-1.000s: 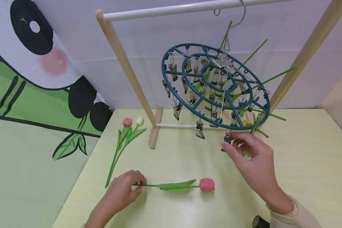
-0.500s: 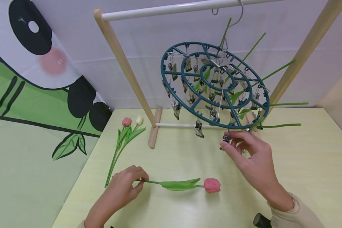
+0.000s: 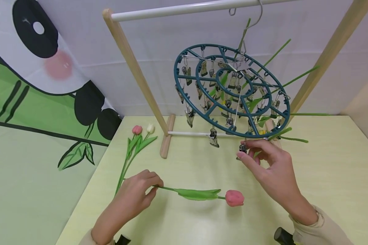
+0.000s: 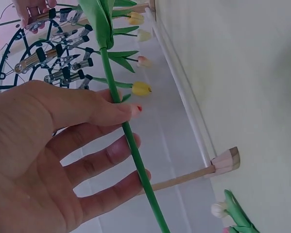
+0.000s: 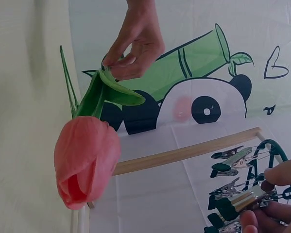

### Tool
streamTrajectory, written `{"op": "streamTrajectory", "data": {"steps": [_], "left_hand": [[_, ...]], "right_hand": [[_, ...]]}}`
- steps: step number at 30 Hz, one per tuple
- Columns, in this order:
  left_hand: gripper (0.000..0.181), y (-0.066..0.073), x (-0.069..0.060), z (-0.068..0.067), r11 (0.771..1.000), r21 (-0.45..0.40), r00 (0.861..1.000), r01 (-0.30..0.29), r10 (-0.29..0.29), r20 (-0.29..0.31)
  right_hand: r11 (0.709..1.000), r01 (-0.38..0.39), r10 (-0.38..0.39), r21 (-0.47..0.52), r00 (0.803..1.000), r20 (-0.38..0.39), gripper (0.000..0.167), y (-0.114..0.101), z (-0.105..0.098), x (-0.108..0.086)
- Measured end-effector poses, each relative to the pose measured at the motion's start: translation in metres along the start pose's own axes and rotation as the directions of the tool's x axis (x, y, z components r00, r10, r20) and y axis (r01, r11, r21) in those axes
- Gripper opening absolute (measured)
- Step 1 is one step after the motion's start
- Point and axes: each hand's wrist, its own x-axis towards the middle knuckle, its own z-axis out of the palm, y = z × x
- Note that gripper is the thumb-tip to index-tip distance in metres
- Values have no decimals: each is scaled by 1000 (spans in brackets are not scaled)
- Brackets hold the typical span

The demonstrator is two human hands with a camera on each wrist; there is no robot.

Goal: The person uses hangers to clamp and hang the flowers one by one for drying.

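My left hand (image 3: pixel 138 190) pinches the green stem (image 4: pixel 106 65) of a pink tulip (image 3: pixel 234 198), held sideways above the table with its bloom toward the right. Between thumb and fingers, my right hand (image 3: pixel 273 170) grips a metal clip (image 3: pixel 243 148) that hangs from the near rim of a round dark-teal drying rack (image 3: pixel 251 136). In the right wrist view this clip (image 5: pixel 242 200) has dark-tipped jaws; whether they stand apart is unclear. The bloom is apart from the clip. Several other clips hang round the rings, and tulips hang head down from some, including a yellow tulip (image 4: pixel 141 89).
The rack hangs by a hook from a white bar (image 3: pixel 171 11) on a wooden frame (image 3: pixel 135 71). Left of its foot, a pink tulip (image 3: pixel 137 130) and a white tulip (image 3: pixel 150 128) lie on the table (image 3: pixel 202 224). Green stems stick out past the rack's right side.
My left hand has moved the pink tulip slightly right and upward, toward the right hand. The right hand keeps gripping the same clip. Green stems at the rack's right side have swung.
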Motion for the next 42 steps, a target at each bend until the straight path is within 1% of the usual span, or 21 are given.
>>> {"op": "streamTrajectory", "data": {"steps": [7,10,14,22,28,32,39,42], "left_hand": [[24,7,11,-3,999,27,999,-44,44,-2],[24,10,14,-4,997,33,998,-68,68,-13],[25,12,17,-5,995,47,996,-85,86,-29],[26,16,23,-9,987,108,988,-123,132,-85],[28,19,27,-11,981,119,977,-154,170,-133],[30,21,29,-14,980,113,972,-162,178,-153],[38,26,30,-19,981,117,975,-156,172,-143],[42,28,32,-20,978,128,971,-164,183,-155]], "right_hand": [[999,-23,24,-44,1000,15,23,-1,-1,0],[998,-25,26,-52,999,19,22,-1,-1,0],[998,-20,21,-57,999,24,22,-2,-2,1],[997,-29,32,-68,999,34,24,-2,-3,1],[997,-34,37,-71,999,37,25,-3,-3,1],[996,-36,38,-77,999,35,26,-4,-4,1],[995,-34,37,-90,999,37,26,-5,-4,2],[995,-36,40,-94,998,41,26,-5,-4,1]]}}
